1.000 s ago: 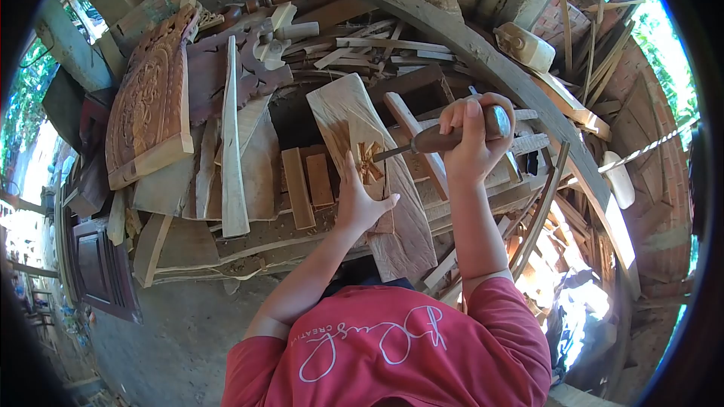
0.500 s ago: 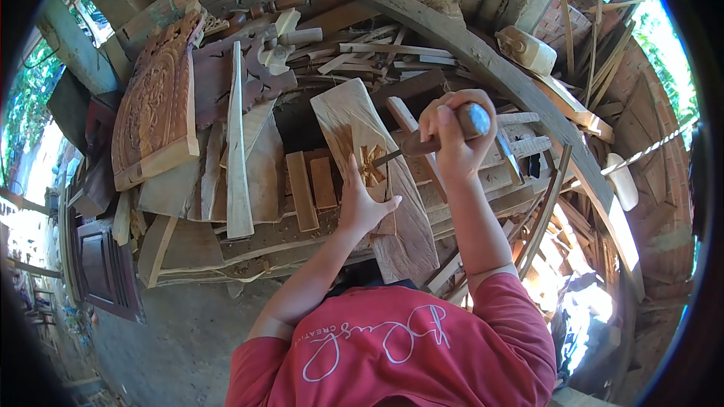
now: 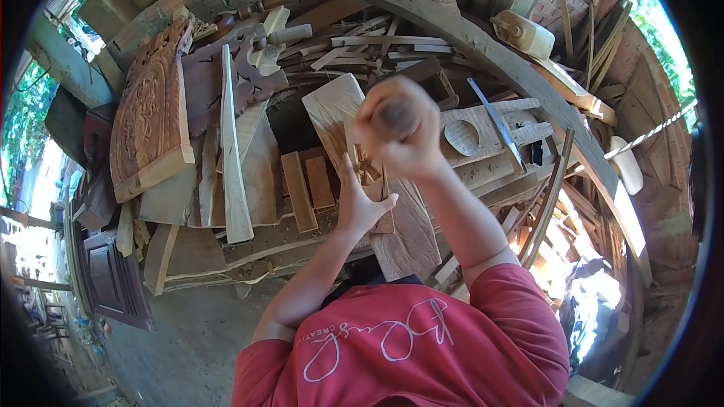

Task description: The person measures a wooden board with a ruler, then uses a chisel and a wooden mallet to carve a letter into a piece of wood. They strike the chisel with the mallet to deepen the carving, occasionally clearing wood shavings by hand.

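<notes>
My right hand [image 3: 411, 124] is closed in a fist around a chisel by its wooden handle [image 3: 400, 115], whose round end points up at me. The hand hides the blade. Below it lies a small light-wood block [image 3: 385, 223] with a rough hollow and curled wood chips [image 3: 367, 171] in it. The block rests on a longer, thick board [image 3: 407, 245]. My left hand [image 3: 360, 207] grips the block from the near side, fingers along its left edge and thumb across to the right edge.
A carved panel [image 3: 151, 113] leans at the left, beside a long pale strip [image 3: 232, 151]. Right of my hands are a board with a round hollow [image 3: 461, 137] and a straight metal bar [image 3: 496, 124]. A long beam [image 3: 483, 49] crosses behind, near a plastic jug [image 3: 523, 35].
My right hand has moved left over the block, and the chisel has swung from slanted to nearly upright. The left hand keeps its hold. The hollowed board now shows at the right.
</notes>
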Tool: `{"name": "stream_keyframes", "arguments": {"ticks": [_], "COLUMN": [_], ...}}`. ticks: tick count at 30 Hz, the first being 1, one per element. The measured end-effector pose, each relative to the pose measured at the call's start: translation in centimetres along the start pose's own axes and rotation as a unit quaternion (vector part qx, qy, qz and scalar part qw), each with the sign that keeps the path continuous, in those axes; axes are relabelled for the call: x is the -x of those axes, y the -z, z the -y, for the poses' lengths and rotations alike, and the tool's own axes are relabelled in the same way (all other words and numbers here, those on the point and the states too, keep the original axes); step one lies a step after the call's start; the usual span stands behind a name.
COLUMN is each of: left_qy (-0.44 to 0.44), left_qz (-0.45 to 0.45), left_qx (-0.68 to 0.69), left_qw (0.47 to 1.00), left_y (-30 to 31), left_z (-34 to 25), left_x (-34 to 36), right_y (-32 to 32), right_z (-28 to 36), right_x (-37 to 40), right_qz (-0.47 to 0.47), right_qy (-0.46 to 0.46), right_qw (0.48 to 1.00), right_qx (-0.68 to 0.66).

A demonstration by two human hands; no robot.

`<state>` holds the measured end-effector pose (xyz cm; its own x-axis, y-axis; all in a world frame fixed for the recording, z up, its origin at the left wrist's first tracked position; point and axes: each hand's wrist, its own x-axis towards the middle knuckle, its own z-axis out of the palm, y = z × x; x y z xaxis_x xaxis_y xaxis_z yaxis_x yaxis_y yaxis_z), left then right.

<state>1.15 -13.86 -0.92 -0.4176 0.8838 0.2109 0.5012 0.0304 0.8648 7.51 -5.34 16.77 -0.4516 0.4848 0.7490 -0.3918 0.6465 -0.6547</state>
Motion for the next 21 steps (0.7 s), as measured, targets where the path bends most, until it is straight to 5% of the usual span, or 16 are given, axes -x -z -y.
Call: {"name": "stream_keyframes", "arguments": {"ticks": [3, 4, 7, 15, 21], "left_qy": [0.016, 0.018, 0.055, 0.050, 0.071], "left_qz": [-0.026, -0.021, 0.009, -0.001, 0.000], "left_qx": [-0.048, -0.048, -0.016, -0.011, -0.032], "left_qw": [0.998, 0.998, 0.998, 0.999, 0.997], "left_y": [0.1, 0.3, 0.6, 0.5, 0.6], "left_z": [-0.9, -1.2, -1.6, -1.7, -1.9], "left_x": [0.2, 0.4, 0.0, 0.1, 0.1], "right_y": [2.0, 2.5, 3.6, 5.0, 5.1], "right_z": [-2.6, -2.6, -4.2, -6.6, -5.0], "right_x": [-1.3, -1.8, -2.7, -3.0, -1.7], "right_qz": [-0.065, -0.086, -0.108, -0.154, -0.282], "right_qy": [-0.099, -0.156, -0.145, -0.177, -0.148], "right_qw": [0.990, 0.959, 0.945, 0.937, 0.921], "right_qx": [-0.077, -0.223, -0.274, -0.259, -0.224]}}
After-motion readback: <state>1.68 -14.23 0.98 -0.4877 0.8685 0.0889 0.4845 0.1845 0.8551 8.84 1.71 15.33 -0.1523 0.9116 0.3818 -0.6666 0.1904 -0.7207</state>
